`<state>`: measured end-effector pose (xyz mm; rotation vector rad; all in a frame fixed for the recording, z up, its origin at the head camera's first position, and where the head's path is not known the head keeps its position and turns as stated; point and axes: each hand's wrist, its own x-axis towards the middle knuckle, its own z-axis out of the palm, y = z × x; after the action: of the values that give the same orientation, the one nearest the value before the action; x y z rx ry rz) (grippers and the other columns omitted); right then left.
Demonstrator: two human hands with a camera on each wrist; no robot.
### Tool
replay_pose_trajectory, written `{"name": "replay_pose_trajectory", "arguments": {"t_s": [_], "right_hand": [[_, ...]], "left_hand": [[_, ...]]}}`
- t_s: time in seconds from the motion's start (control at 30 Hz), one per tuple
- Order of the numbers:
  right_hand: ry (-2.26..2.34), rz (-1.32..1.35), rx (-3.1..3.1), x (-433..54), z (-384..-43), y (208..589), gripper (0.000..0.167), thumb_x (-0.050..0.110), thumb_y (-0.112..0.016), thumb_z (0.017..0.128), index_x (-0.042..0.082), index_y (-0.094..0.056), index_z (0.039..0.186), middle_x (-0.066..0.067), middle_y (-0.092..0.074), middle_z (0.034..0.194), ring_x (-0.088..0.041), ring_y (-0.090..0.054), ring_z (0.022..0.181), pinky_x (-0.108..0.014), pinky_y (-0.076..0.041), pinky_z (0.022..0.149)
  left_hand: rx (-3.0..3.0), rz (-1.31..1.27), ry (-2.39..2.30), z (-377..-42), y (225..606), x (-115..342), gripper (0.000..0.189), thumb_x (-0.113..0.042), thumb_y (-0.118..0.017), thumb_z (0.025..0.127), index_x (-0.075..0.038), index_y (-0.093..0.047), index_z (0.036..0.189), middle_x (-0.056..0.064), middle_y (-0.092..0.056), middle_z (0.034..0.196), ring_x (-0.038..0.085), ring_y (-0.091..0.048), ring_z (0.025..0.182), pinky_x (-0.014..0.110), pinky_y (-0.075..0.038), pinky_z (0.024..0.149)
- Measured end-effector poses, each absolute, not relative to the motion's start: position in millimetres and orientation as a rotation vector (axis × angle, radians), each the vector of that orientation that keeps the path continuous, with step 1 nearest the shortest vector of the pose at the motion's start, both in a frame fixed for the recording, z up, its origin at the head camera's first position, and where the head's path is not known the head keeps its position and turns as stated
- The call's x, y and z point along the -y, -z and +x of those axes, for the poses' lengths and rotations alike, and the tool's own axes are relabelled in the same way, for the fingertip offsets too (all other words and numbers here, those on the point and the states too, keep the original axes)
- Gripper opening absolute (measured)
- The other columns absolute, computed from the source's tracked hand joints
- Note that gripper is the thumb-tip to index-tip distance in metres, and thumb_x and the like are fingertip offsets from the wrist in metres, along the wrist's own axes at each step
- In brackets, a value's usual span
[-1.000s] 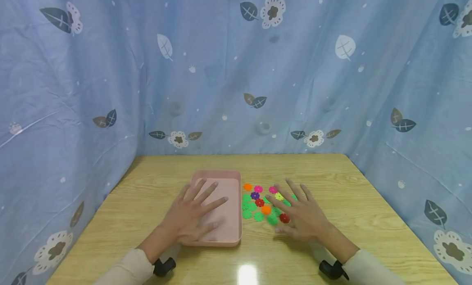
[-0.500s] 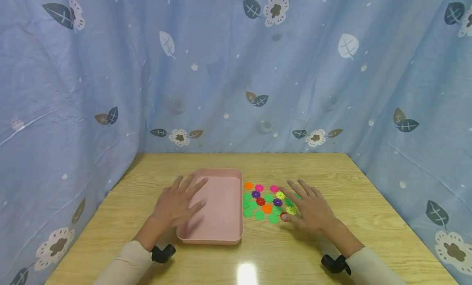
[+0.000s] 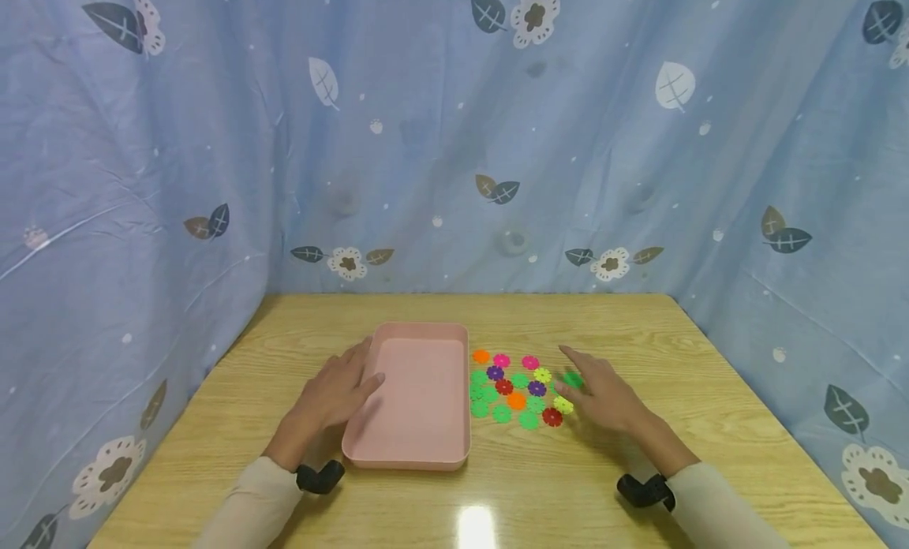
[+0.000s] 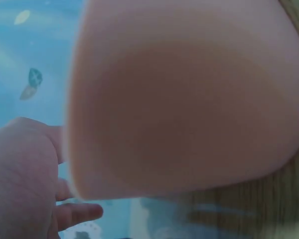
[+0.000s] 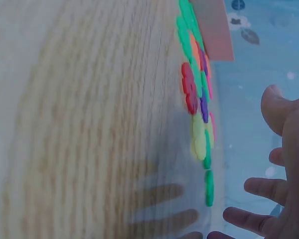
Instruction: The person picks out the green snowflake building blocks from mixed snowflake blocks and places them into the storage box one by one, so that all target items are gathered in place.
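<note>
A shallow pink tray lies left of the table's middle. My left hand is at its left side, thumb over the rim and the other fingers along the outside. In the left wrist view the tray's wall hides part of those fingers. Flat flower-shaped plastic discs, green, orange, pink, purple, red and yellow, lie spread to the right of the tray. My right hand hovers at their right edge with its fingers extended, holding nothing. The right wrist view shows it above the table beside a green disc.
The wooden table reaches back to a blue curtain with leaf and flower prints, which also hangs on both sides. Black wrist straps sit at both sleeves. A bright light reflection shows near the front edge.
My left hand has moved left from over the tray to its left edge. My right hand has shifted right and turned sideways, uncovering more discs. The discs have stayed in place.
</note>
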<state>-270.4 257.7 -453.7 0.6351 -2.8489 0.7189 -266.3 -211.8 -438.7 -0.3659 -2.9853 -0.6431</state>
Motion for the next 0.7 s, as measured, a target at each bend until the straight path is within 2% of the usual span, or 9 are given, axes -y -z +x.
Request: {"name": "replay_pose_trajectory", "arguments": {"t_s": [0.13,0.23,0.37,0.47,0.63,0.7], "right_hand": [[-0.774,0.608,2.843,-260,-276,457,0.067,0.04,-0.057,0.103,0.002,-0.037,0.155,-0.026,-0.047,0.15,-0.053,-0.04,0.137,-0.072,-0.034,0.105],[-0.805,0.597,2.833,-262,-279,460,0.058,0.033,-0.059,0.104,-0.002,-0.045,0.149,-0.026,-0.052,0.145,-0.05,-0.046,0.132,-0.07,-0.033,0.106],[-0.773,0.603,2.816,-263,-282,464,0.041,0.013,-0.061,0.101,-0.006,-0.057,0.136,-0.025,-0.061,0.13,-0.045,-0.056,0.119,-0.066,-0.039,0.101],[-0.732,0.596,2.81,-264,-284,467,0.032,0.002,-0.063,0.097,-0.007,-0.063,0.128,-0.022,-0.065,0.119,-0.041,-0.061,0.108,-0.06,-0.048,0.092],[-0.713,0.545,2.833,-263,-290,470,0.025,-0.003,-0.067,0.092,-0.005,-0.069,0.117,-0.016,-0.065,0.105,-0.033,-0.063,0.095,-0.05,-0.054,0.08],[-0.731,0.515,2.843,-262,-291,470,0.024,-0.003,-0.068,0.091,-0.005,-0.07,0.115,-0.015,-0.064,0.101,-0.033,-0.063,0.093,-0.049,-0.054,0.079]], "left_hand": [[2.913,-0.404,0.855,-273,447,213,0.071,-0.037,-0.051,0.105,-0.008,-0.021,0.162,0.019,-0.033,0.162,0.049,-0.031,0.145,0.07,-0.028,0.112],[2.825,-0.433,1.02,-276,455,215,0.063,-0.025,-0.054,0.105,-0.008,-0.029,0.16,0.019,-0.036,0.16,0.046,-0.031,0.146,0.068,-0.023,0.114],[2.726,-0.429,1.223,-279,465,216,0.055,-0.014,-0.054,0.105,-0.003,-0.037,0.156,0.024,-0.041,0.155,0.046,-0.045,0.137,0.062,-0.037,0.11],[2.678,-0.366,1.359,-278,471,215,0.05,-0.011,-0.051,0.105,0.0,-0.04,0.153,0.027,-0.047,0.149,0.045,-0.057,0.126,0.055,-0.052,0.097],[2.597,-0.274,1.495,-275,479,212,0.045,-0.007,-0.044,0.106,0.0,-0.045,0.151,0.029,-0.054,0.141,0.043,-0.06,0.122,0.044,-0.057,0.089],[2.568,-0.257,1.505,-274,481,210,0.045,-0.006,-0.043,0.106,0.0,-0.046,0.15,0.03,-0.053,0.142,0.042,-0.06,0.123,0.043,-0.056,0.09]]}}
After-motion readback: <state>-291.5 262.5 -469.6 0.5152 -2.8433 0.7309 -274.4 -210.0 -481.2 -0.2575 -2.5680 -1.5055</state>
